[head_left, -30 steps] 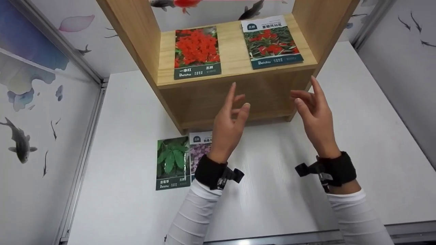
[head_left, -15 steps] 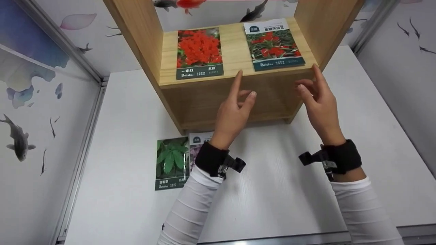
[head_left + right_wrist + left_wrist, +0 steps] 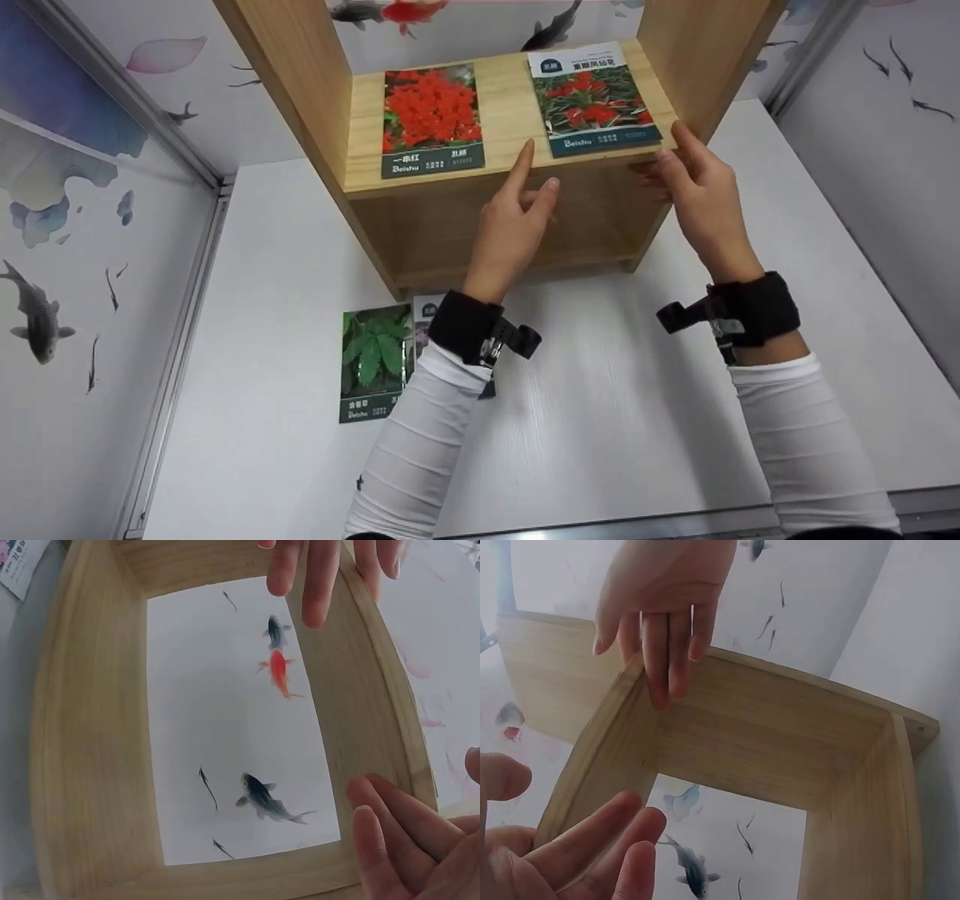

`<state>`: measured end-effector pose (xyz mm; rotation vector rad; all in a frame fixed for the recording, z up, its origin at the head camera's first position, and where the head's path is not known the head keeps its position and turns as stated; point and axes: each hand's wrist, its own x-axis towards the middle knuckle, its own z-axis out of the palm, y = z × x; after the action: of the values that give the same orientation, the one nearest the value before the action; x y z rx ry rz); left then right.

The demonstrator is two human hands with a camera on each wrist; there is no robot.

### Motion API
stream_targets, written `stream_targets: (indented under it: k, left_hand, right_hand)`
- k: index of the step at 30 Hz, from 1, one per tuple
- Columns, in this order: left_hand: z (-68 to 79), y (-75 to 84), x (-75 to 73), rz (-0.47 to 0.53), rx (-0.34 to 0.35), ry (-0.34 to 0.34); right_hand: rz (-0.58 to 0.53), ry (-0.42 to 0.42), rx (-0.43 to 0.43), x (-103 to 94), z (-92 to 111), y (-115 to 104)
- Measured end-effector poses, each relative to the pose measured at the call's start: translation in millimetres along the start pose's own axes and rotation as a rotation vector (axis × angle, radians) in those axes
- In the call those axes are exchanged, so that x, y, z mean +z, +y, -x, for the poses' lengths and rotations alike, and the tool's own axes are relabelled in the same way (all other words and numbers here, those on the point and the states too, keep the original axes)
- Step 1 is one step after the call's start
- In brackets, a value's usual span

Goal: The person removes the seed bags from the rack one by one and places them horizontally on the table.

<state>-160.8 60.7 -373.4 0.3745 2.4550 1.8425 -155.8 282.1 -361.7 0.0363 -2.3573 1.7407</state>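
A wooden shelf unit (image 3: 510, 124) carries two flower seed packets. The left packet (image 3: 433, 112) shows dense red blooms; the right packet (image 3: 592, 105) has red flowers among green leaves. My left hand (image 3: 510, 232) is at the shelf's front edge, index finger straight between the packets and thumb lower. At the front right corner is my right hand (image 3: 709, 202), index finger by the side board and other fingers beneath the shelf level. In the right wrist view, the right hand's fingers (image 3: 405, 840) lie loosely straight against the board. Neither hand holds a packet.
On the white table (image 3: 600, 420) in front of the unit, a green-leaf packet (image 3: 373, 352) lies beside a purple-flower packet (image 3: 422, 307), mostly hidden by the left wrist. Walls with painted fish (image 3: 41, 315) enclose the table.
Both hands have moved forward and up to the shelf's front edge, the right one reaching its right corner. The packets lie as before.
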Motion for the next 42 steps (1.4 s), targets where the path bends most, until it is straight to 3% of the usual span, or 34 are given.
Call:
stream_targets:
  k: [11, 19, 25, 32, 42]
  left_hand:
    - [-12.1, 8.8, 1.8, 0.000, -0.038, -0.054]
    - [-22.7, 25.2, 0.5, 0.073, -0.165, -0.151]
    - [-11.5, 54.9, -2.7, 0.211, -0.220, -0.182]
    - [-13.5, 54.1, -2.2, 0.240, -0.225, -0.214]
    - [-13.9, 48.9, -7.1, 0.276, -0.233, -0.223]
  right_hand:
    - [-0.148, -0.057, 0.079, 0.0, -10, -10]
    - [-0.286, -0.093, 0.106, 4.5, -12, -19]
    - [-0.202, -0.108, 0.110, 8.9, -11, -24]
    - [0.011, -0.107, 0.112, 19.1, -9, -33]
    - [-0.041, -0.158, 0.116, 22.7, -11, -28]
